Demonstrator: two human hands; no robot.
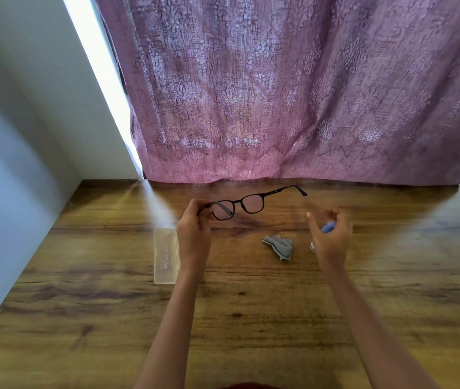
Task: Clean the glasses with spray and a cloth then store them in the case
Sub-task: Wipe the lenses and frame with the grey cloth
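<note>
Table [251,318]: wood grain, low sheen. Glasses [240,204]: dark plastic frame, clear lenses. Case [166,255]: translucent frosted plastic. Cloth [279,245]: soft grey fabric, matt. Curtain [293,88]: mauve woven textile, embossed pattern.

Single head-worn wide-angle view, forward and down, close over wooden table [265,318], toward curtain [279,94].
</note>
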